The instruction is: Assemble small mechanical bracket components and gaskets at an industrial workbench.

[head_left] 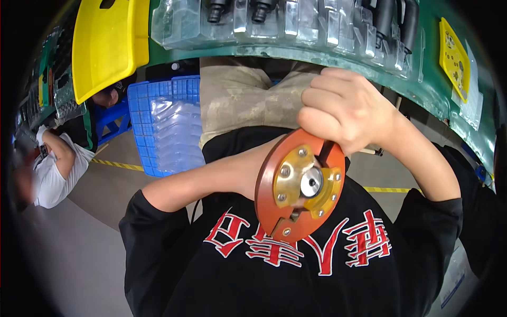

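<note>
In front of my chest is a reddish-orange round disc tool (268, 182), tilted, with yellow see-through plates (288, 179) screwed on and a silver metal hub (311, 183) at its centre. A small spring shows in a slot near its lower edge. My right hand (346, 108) is closed in a fist at the disc's upper rim, beside a dark slot; whatever lies inside the fist is hidden. From the left my left forearm (211, 177) reaches behind the disc, which covers the left hand and its fingers.
Along the far side runs a green bench edge (296, 53) with clear plastic trays (185, 26) holding black pipe fittings (384, 21). Yellow bins stand at left (108, 47) and right (455, 58). Below sits a blue crate (138, 113) with clear trays. A person (63, 171) is at far left.
</note>
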Demonstrator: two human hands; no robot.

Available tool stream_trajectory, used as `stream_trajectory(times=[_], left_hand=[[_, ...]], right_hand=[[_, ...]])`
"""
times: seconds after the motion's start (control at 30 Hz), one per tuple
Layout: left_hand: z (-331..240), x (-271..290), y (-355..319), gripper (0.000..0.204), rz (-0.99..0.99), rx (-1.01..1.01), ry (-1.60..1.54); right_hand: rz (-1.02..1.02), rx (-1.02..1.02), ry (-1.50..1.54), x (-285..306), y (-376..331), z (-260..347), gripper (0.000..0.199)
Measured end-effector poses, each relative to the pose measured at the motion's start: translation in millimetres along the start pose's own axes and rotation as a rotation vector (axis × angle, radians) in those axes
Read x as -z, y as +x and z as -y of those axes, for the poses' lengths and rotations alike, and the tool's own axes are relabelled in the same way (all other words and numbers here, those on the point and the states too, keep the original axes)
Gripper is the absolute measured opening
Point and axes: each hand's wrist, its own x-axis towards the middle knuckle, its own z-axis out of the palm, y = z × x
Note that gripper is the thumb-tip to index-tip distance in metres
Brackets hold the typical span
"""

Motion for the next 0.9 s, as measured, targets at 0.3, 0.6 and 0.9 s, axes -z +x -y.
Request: stream_trajectory(times=[0.3,0.6,0.9], left_hand=[[2.6,-15.9,-13.8,0.058,-0.124,0.262,-0.209],[5.8,-17.1,-16.9,0.055,-0.211,0.308,-0.267],[-12.3,1.3,4.6,0.04,-0.24,0.3,-0.162]], right_hand=[[-0.035,-0.211,0.161,-26.9,-23.6,29.5,0.017],[0.048,-0.467,0.2,-29.8,-41.8,54.5,0.029],[0.003,-0.614,0.267,-27.0,-47.4,51.0,0.034]])
